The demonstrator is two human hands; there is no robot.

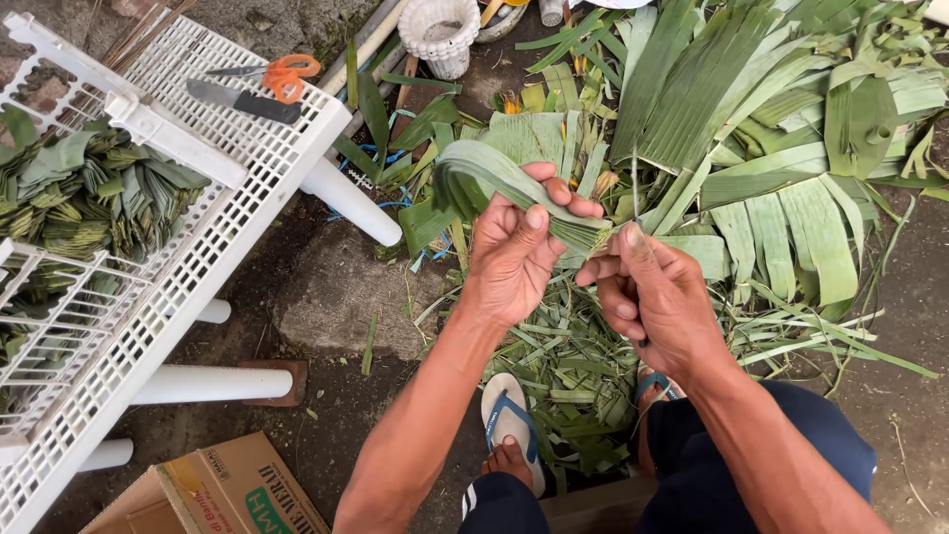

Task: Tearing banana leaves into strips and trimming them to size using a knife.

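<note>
My left hand [514, 252] grips a folded stack of green leaf strips [494, 168], which arches up and to the left from my fingers. My right hand [652, 292] pinches the stack's right end between thumb and forefinger. Both hands hover above a heap of leaf trimmings [563, 386] on the ground. My feet in blue-strapped sandals [509, 420] rest just below the hands.
A white plastic rack [188, 257] at left holds folded leaf pieces [89, 193], orange-handled scissors [282, 74] and a knife [242, 101]. A pile of wide banana leaves [771, 129] lies upper right. A cardboard box [213, 494] sits bottom left, a white basket [438, 32] at top.
</note>
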